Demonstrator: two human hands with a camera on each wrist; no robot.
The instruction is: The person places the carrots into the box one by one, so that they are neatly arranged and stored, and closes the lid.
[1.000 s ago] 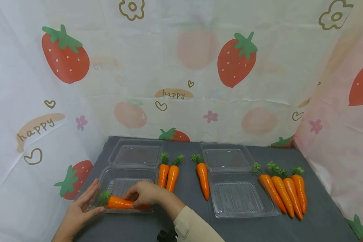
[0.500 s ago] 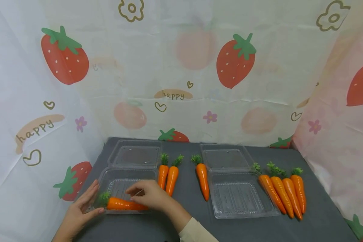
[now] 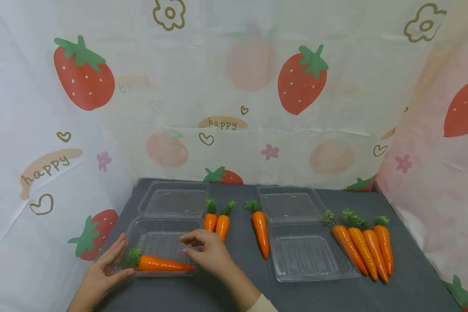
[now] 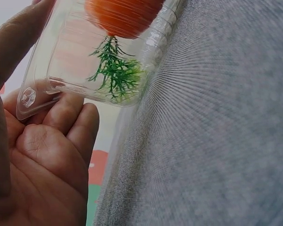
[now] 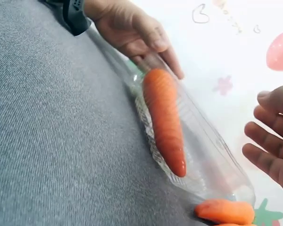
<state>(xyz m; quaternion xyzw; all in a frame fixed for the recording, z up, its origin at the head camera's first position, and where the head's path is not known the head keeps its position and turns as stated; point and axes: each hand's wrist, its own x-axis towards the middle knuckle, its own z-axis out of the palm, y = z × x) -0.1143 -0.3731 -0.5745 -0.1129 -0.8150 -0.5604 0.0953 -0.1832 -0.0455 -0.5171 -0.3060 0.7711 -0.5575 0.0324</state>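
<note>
One orange carrot with a green leafy top lies along the near side of the left clear plastic container, its lid folded back behind it. My left hand rests at that container's near left corner, thumb in front and fingers along the side; the left wrist view shows the corner between thumb and fingers. Above the container's right end hovers my right hand, holding nothing. Its fingers are loosely spread, apart from the carrot, in the right wrist view.
Two carrots lie right of the left container, partly behind my right hand. Another carrot lies beside a second open clear container. Several carrots lie along that container's right side. A printed curtain stands behind the grey table.
My right hand has let go of the carrot in the left container and moved up and to the right. The left hand stays at the container's corner.
</note>
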